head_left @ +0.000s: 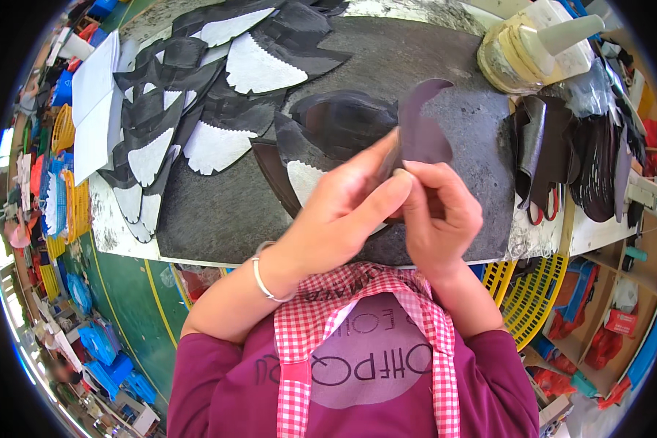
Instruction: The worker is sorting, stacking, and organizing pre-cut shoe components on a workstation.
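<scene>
A thin curved dark leather piece [425,131] stands up between my two hands, its pointed tip bending to the right. My left hand [347,208] pinches its lower left edge. Close beside it, my right hand [442,212] has thumb and fingers closed on the lower edge of the same piece. Under and behind my hands, a stack of dark shoe-upper pieces [343,120] lies on the dark work mat [460,95]. One upper there shows a white backing patch [303,179]; my left hand partly hides it.
Overlapping black uppers with white backing [263,66] cover the mat's left and far side. A glue bottle [522,47] with a pale nozzle stands far right. Red-handled scissors [544,208] lie by dark leather pieces [595,168] at right. Yellow baskets [536,299] sit below the table edge.
</scene>
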`<state>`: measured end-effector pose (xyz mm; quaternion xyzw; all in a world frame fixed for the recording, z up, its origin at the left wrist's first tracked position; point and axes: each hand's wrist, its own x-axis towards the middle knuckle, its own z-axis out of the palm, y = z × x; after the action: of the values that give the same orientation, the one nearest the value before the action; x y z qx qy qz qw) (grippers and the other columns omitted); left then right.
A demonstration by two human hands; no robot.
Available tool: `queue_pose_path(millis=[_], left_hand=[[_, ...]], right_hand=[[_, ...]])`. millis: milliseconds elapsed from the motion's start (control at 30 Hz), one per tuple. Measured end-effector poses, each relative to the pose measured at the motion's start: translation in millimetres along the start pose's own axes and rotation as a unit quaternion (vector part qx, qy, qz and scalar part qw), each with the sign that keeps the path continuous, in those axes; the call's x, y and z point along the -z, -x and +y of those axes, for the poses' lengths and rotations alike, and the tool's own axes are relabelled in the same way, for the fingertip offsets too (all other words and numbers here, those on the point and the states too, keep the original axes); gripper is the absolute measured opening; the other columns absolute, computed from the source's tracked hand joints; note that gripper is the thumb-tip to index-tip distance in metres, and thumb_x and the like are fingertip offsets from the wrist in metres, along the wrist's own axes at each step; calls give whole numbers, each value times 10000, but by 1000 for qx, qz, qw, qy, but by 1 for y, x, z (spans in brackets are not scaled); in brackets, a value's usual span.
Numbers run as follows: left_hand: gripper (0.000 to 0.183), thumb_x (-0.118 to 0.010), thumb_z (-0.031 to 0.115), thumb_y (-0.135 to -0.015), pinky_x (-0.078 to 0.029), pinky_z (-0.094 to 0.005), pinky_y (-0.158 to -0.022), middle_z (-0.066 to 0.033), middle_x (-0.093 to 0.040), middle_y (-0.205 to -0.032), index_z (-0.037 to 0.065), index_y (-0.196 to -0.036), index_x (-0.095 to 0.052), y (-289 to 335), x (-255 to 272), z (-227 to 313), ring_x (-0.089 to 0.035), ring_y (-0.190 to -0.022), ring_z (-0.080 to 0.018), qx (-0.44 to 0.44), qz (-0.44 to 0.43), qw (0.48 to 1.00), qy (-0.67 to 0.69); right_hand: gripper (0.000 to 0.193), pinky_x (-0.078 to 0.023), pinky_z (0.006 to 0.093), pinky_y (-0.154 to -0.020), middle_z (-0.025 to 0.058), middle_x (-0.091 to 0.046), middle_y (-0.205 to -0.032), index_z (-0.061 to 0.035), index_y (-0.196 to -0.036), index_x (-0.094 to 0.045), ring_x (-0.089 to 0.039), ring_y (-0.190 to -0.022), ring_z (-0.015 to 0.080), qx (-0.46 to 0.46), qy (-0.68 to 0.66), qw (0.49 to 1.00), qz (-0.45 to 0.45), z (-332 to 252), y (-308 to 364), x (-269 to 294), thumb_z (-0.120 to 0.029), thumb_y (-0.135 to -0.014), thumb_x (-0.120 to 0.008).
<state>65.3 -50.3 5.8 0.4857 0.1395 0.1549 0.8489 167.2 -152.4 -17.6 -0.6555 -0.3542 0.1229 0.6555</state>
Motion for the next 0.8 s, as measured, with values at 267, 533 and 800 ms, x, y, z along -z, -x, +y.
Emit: queue_pose_path(millis=[267,533,800], left_hand=[[397,-421,265,-1093,-473,-240,-784,-43,-686,-1012,-14,-1290,-625,-3,51,2,-604,-883,-67,-39,144,980,-132],[272,-474,203,-1073,-364,-223,-511,11,-640,-744,47,-1063,-697,-11,19,-5,-424,-528,-26,-147,217,904,-337],[309,-469,235,-1077,-302,-213,-496,69,-515,-692,30,-963,-669,79,70,16,-376,-526,-8,-14,250,896,-366]], right_hand=[[84,-481,225,-547,79,-679,-795,15,-959,-683,-611,-625,88,42,93,993,56,14,-1,8,5,-886,-723],[203,-471,231,-659,28,-632,-958,-58,-1023,-559,-586,-791,79,-167,-324,929,63,1,-4,-11,-197,-1089,-426],[94,-361,188,-649,-66,-489,-798,-52,-945,-565,-415,-733,20,-126,-67,986,-89,10,-25,29,-87,-1031,-556]])
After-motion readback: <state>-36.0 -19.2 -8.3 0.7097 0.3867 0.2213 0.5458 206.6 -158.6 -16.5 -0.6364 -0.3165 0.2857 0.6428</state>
